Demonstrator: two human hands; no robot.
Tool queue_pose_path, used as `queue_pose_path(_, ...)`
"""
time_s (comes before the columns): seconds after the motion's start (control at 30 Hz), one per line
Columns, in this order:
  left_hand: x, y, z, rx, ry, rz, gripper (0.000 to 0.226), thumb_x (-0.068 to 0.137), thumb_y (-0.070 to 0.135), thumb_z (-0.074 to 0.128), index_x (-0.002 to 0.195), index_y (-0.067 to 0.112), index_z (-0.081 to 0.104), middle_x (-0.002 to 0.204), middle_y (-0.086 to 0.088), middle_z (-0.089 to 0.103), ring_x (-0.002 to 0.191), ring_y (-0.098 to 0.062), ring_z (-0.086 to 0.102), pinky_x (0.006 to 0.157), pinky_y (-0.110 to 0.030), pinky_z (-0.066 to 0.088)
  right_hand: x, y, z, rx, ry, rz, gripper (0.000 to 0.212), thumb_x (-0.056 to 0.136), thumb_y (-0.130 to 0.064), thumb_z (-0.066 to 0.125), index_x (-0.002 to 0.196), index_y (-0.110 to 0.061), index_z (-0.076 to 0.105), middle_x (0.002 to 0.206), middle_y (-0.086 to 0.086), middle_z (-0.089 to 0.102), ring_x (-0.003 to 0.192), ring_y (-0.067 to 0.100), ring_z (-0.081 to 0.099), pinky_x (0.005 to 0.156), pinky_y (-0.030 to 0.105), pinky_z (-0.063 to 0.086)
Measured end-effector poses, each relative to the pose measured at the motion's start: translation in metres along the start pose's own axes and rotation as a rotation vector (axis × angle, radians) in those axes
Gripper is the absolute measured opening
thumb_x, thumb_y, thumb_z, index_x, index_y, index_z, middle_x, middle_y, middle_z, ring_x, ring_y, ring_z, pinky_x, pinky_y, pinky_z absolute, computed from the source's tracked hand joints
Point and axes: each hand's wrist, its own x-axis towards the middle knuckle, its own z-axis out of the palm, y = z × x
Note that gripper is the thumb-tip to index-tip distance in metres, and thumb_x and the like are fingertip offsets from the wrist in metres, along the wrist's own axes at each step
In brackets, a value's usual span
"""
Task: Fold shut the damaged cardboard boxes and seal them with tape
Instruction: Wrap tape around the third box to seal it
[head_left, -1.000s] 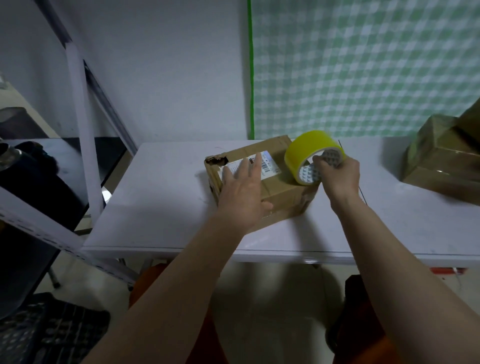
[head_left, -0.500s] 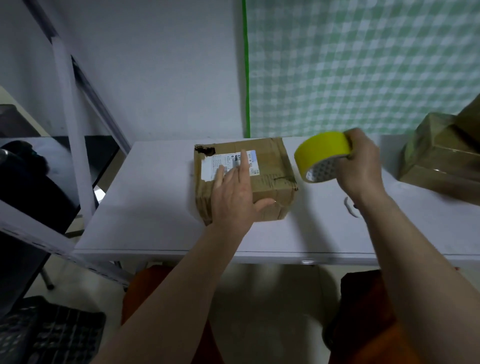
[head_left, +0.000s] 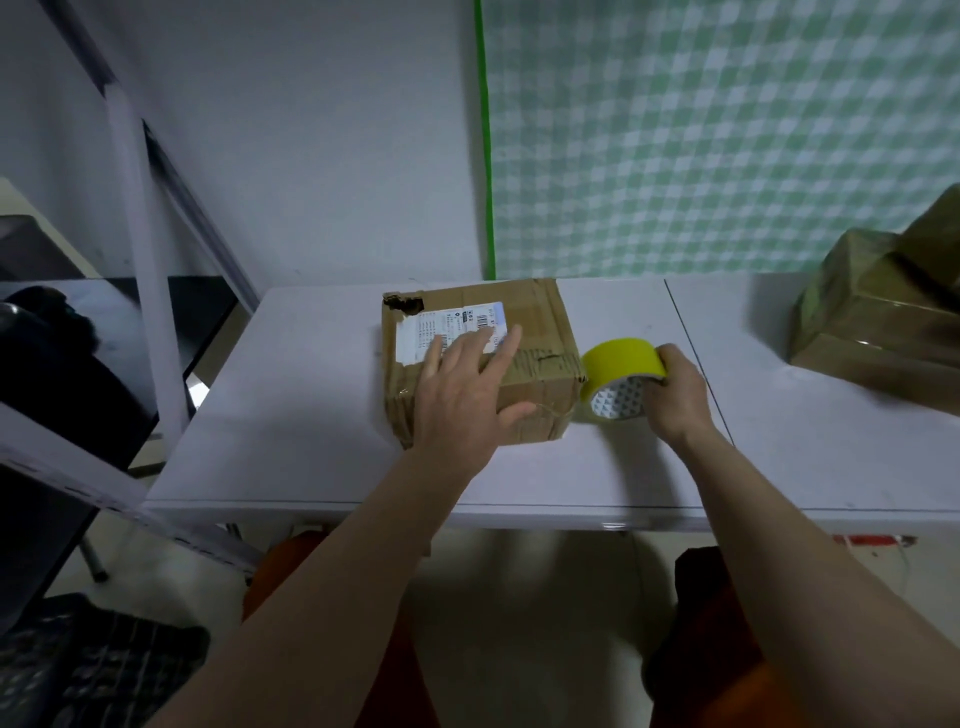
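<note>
Tape roll (head_left: 621, 371) seemingly against box (head_left: 540, 332) edge

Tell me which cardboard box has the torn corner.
The box under the left hand, bearing the white label; those at the table's right end show none.

Bare forearms, no sleeves; orange trousers (head_left: 727, 696) below.

The right hand (head_left: 675, 392) is bringing the yellow tape roll (head_left: 621, 382) down from mid-air to the right side of the cardboard box (head_left: 535, 332), so that its edge is now meeting the box's right upper edge (whether tape has stuck there cannot be told). The left hand (head_left: 462, 400) is pressing further right across the lid.
</note>
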Motion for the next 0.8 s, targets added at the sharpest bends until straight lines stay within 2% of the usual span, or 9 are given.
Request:
queue_pose_path(0.07,0.002,-0.006,-0.001,0.023,-0.02,0.079,0.071,0.086,0.061,0.05,0.148,0.032,0.031,0.151,-0.006,0.039,0.139,-0.027,0.034,0.115,-0.048,0.016,0.0,-0.001,-0.002,0.025,0.002,-0.007,0.033,0.08,0.011,0.038,0.108,-0.001,0.051,0.097,0.016,0.055,0.086,0.026,0.048,0.067,0.029,0.032)
queue_pose_path(0.17,0.011,-0.024,-0.003,0.069,-0.107,0.114,0.064,0.089,0.063,0.042,0.147,0.041,0.026,0.156,0.0,0.029,0.144,-0.025,0.023,0.116,-0.053,0.007,-0.007,-0.004,-0.003,-0.006,-0.049,-0.097,0.045,0.075,0.015,0.038,0.113,-0.007,0.048,0.096,0.012,0.054,0.086,0.026,0.048,0.068,0.029,0.033)
queue_pose_path(0.3,0.02,-0.042,-0.002,0.157,-0.051,0.053,0.063,0.081,0.061,0.057,0.139,0.039,0.044,0.152,-0.004,0.036,0.143,-0.032,0.026,0.111,-0.065,0.01,-0.026,-0.004,0.008,-0.126,-0.157,-0.156,0.027,0.08,0.009,0.043,0.097,-0.01,0.033,0.088,0.016,0.05,0.083,0.035,0.051,0.064,0.036,0.037)
queue_pose_path(0.47,0.021,-0.037,0.0,0.148,-0.126,-0.12,0.073,0.085,0.068,0.044,0.148,0.04,0.022,0.16,-0.004,0.015,0.147,-0.03,0.005,0.113,-0.06,0.0,-0.031,-0.003,0.021,-0.318,-0.156,-0.087,0.018,0.087,0.002,0.041,0.094,-0.01,0.029,0.104,0.023,0.052,0.093,0.041,0.054,0.069,0.041,0.04)
queue_pose_path(0.6,0.021,-0.027,-0.003,0.043,-0.227,-0.302,0.077,0.089,0.063,0.045,0.151,0.036,0.009,0.16,-0.011,0.003,0.147,-0.031,-0.003,0.114,-0.061,-0.001,-0.032,-0.002,0.02,-0.302,-0.234,-0.086,0.02,0.09,-0.005,0.046,0.095,-0.009,0.027,0.109,0.024,0.052,0.098,0.04,0.054,0.068,0.036,0.035)
queue_pose_path(0.67,0.016,-0.011,-0.006,-0.066,-0.177,-0.316,0.076,0.089,0.043,0.055,0.152,0.03,0.013,0.16,-0.01,0.0,0.147,-0.03,-0.004,0.115,-0.06,0.0,-0.03,0.002,0.017,-0.229,-0.323,-0.048,0.032,0.088,-0.017,0.058,0.097,-0.009,0.029,0.108,0.02,0.05,0.095,0.034,0.052,0.07,0.036,0.038)
queue_pose_path(0.73,0.008,0.011,-0.006,-0.219,-0.074,-0.246,0.075,0.083,0.027,0.052,0.151,0.025,0.022,0.161,-0.006,0.005,0.148,-0.024,-0.001,0.117,-0.056,0.0,-0.033,0.0,0.01,-0.115,-0.441,-0.019,0.058,0.071,-0.033,0.072,0.109,-0.01,0.035,0.11,0.012,0.048,0.096,0.027,0.05,0.075,0.038,0.044)
queue_pose_path(0.8,0.003,0.032,-0.002,-0.342,-0.014,-0.219,0.069,0.081,0.035,0.043,0.148,0.022,0.031,0.16,-0.003,0.014,0.148,-0.02,0.004,0.117,-0.054,0.001,-0.035,-0.001,0.001,0.016,-0.522,-0.001,0.087,0.06,-0.039,0.072,0.134,-0.015,0.033,0.123,0.005,0.045,0.111,0.021,0.048,0.089,0.039,0.046)
